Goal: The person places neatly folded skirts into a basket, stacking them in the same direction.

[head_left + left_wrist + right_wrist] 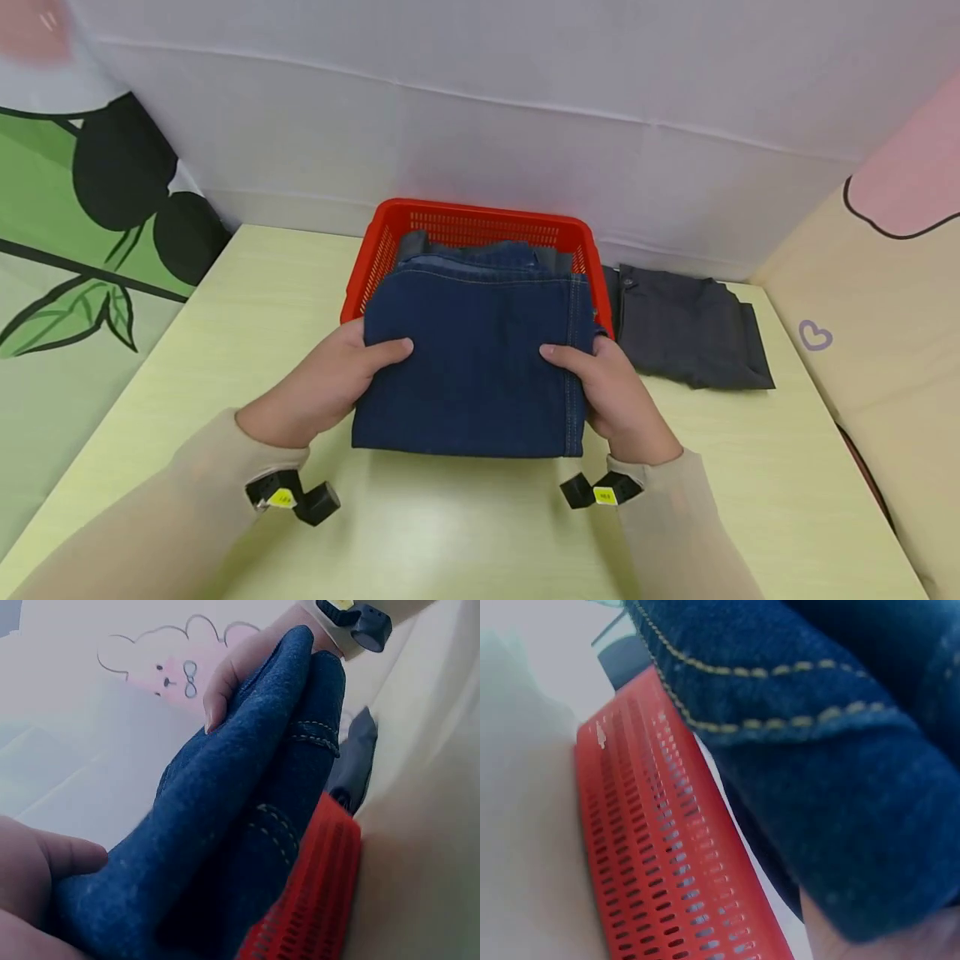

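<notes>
A folded pair of blue jeans (472,367) is held up in front of a red plastic basket (480,212), overlapping its near side in the head view. My left hand (341,379) grips the left edge, thumb on the face toward me and fingers hidden behind. On the opposite edge my right hand (611,392) grips the same way, its thumb near the stitched seam. The left wrist view shows the thick folded layers of the denim (217,795) from the side. Behind the jeans, more folded dark and blue clothing (480,254) lies in the basket.
To the right of the basket, folded dark grey trousers (690,329) lie on the pale wooden table (285,275). A white cloth wall (487,133) stands behind the basket, and printed cloth panels stand at both sides.
</notes>
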A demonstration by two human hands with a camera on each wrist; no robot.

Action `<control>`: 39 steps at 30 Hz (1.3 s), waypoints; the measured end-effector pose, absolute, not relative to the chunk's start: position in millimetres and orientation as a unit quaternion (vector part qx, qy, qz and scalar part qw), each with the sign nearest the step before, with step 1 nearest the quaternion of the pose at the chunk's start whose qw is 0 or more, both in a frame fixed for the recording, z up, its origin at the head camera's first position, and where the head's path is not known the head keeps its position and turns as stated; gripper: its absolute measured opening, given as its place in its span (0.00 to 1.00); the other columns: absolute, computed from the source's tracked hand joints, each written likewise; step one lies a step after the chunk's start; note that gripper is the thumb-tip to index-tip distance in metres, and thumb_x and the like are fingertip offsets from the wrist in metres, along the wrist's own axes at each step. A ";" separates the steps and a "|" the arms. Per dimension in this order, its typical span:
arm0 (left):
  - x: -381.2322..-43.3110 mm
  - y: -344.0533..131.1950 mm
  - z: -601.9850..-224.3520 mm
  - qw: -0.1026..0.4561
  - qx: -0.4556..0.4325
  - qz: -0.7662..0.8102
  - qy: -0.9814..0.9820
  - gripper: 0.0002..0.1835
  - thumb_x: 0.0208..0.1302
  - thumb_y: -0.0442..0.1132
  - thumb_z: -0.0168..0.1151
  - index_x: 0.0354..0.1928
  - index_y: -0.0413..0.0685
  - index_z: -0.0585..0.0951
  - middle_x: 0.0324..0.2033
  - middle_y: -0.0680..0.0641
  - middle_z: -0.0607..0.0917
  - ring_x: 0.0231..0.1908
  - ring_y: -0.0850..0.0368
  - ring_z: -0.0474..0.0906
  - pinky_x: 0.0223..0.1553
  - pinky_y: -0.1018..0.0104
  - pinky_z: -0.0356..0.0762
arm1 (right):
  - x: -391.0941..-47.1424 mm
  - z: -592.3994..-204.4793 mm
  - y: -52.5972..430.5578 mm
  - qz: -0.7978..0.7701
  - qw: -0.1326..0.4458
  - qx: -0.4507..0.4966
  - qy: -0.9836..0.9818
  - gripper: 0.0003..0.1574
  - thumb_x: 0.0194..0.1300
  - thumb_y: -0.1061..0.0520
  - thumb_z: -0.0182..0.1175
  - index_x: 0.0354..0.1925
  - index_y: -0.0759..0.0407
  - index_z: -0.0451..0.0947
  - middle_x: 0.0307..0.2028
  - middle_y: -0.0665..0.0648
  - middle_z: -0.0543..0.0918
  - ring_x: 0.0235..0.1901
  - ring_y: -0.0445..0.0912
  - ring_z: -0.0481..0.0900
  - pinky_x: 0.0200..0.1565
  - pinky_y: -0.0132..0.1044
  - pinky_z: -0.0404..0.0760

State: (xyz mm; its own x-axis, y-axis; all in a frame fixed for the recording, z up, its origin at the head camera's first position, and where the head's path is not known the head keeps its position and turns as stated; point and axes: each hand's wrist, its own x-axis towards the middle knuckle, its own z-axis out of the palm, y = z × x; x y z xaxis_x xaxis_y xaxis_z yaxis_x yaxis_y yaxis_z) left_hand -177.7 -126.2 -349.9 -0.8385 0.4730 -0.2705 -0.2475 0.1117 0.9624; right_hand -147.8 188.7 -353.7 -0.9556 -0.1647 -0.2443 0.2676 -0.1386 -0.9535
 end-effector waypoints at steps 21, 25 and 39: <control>-273.5 -110.3 -312.0 0.228 -0.002 0.611 0.758 0.37 0.79 0.48 0.52 0.81 0.48 0.49 0.76 0.48 0.63 0.68 0.48 0.71 0.66 0.48 0.74 | -246.5 -335.5 180.5 -0.699 0.085 0.096 0.704 0.43 0.73 0.49 0.64 0.76 0.57 0.56 0.66 0.56 0.75 0.59 0.51 0.80 0.57 0.46 0.83; -284.0 -104.8 -313.5 0.220 -0.012 0.601 0.768 0.38 0.79 0.46 0.51 0.81 0.46 0.46 0.78 0.48 0.58 0.72 0.47 0.64 0.70 0.48 0.69 | -257.9 -332.6 176.8 -0.689 0.077 0.117 0.711 0.45 0.74 0.51 0.61 0.79 0.55 0.52 0.70 0.55 0.71 0.62 0.50 0.77 0.62 0.46 0.80; -301.5 -92.4 -342.3 0.225 -0.021 0.511 0.829 0.45 0.76 0.41 0.53 0.82 0.43 0.37 0.81 0.42 0.47 0.78 0.41 0.50 0.75 0.44 0.57 | -272.5 -364.5 184.0 -0.615 0.114 0.155 0.765 0.51 0.75 0.55 0.57 0.83 0.55 0.38 0.78 0.57 0.58 0.71 0.54 0.66 0.69 0.48 0.72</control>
State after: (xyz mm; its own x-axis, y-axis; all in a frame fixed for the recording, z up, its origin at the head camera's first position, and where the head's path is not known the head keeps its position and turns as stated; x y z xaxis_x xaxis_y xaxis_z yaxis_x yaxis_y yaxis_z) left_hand -301.5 -92.4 -342.3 -0.8978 0.1958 -0.3946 -0.2643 0.4772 0.8381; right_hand -272.5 184.0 -364.5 -0.9255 0.0973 -0.3660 0.3784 0.1959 -0.9047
